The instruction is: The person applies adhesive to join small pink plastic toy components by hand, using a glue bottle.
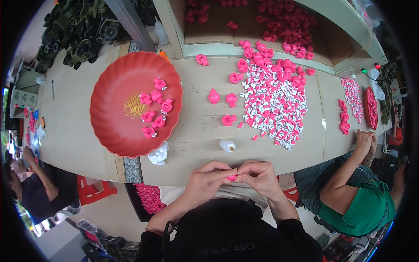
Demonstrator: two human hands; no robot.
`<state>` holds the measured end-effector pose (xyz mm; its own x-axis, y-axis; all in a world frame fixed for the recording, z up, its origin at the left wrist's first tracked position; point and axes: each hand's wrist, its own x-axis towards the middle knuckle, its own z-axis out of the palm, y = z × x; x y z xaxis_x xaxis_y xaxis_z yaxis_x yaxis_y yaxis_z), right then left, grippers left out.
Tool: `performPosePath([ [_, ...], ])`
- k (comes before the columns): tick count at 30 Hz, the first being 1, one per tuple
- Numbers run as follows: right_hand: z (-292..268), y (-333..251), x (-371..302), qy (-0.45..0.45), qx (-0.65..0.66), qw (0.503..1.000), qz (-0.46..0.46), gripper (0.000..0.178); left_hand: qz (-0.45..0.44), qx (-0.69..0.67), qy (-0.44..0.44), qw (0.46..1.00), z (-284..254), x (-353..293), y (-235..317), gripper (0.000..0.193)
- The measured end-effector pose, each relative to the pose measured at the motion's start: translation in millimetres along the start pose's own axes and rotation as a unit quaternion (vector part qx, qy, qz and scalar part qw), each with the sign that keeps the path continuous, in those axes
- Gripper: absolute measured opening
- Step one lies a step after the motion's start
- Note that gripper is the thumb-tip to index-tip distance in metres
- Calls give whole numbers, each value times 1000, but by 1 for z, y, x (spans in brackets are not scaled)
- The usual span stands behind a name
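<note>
At the table's near edge, my left hand and my right hand meet, both closed on one small pink plastic piece. Fingers cover most of it, so its exact shape is hidden. Just beyond them a small white squeeze bottle lies tipped on its side. Farther off spreads a heap of small pink and white plastic pieces. Left of that heap, several round hollow pink parts stand apart. A big red scalloped tray at the left holds several similar pink parts.
A crumpled white cloth touches the tray's near rim. At the back, a shelf holds more pink parts. Dark green toy vehicles crowd the far left. Below the table sits a black bin of pink pieces. Co-workers sit at both sides.
</note>
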<state>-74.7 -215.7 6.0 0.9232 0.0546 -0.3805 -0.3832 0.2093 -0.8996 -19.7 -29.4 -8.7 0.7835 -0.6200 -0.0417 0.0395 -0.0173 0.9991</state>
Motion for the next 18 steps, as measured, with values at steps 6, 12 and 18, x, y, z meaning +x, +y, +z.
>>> performPosePath([
  [6,-1,2,0,3,-16,1000,7,8,-6,0,0,1000,0,0,0,32],
  [12,-1,1,0,1,-22,1000,4,8,0,1,-5,1000,-1,-1,0,35],
  [18,-1,1,0,-2,-21,1000,6,7,2,-1,-17,1000,-2,-2,-1,37],
])
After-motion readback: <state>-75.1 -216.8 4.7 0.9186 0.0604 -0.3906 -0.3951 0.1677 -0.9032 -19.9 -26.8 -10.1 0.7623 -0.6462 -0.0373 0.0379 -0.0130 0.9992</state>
